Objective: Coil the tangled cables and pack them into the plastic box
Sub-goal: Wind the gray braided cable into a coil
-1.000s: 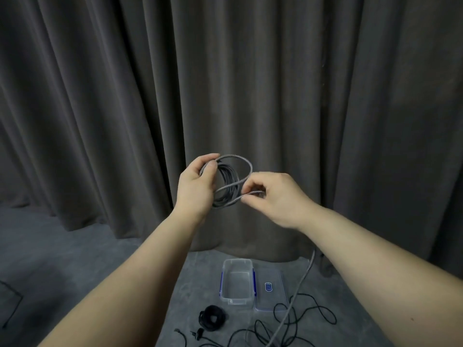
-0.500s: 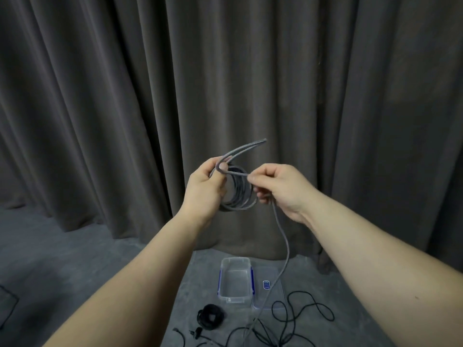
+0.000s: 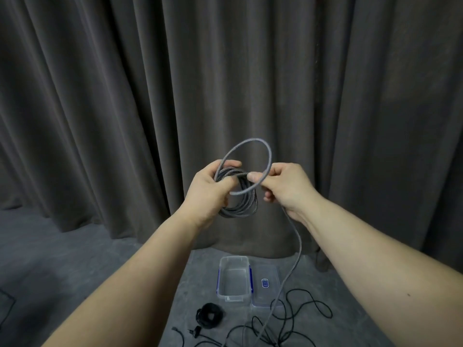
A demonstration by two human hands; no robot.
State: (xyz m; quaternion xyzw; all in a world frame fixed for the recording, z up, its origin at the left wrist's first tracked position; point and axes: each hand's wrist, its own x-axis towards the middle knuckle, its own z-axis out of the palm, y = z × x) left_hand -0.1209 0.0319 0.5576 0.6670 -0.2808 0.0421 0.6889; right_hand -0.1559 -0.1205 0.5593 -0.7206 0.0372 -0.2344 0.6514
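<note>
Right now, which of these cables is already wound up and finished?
The small black coil on the floor, left of the clear box. The grey cable is half-wound in the hands; the thin black one lies loose.

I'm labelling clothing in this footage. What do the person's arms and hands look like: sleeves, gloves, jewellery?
Both forearms are bare as far as the frame shows, with no sleeves. The left hand and right hand wear no gloves, and no rings, watch or bracelets are visible.

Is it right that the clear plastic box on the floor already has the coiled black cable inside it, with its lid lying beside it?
Not quite. The head view shows the plastic box holding nothing; the coiled black cable lies on the floor in front of it, near its left corner. The lid does lie beside the box, on its right.
</note>
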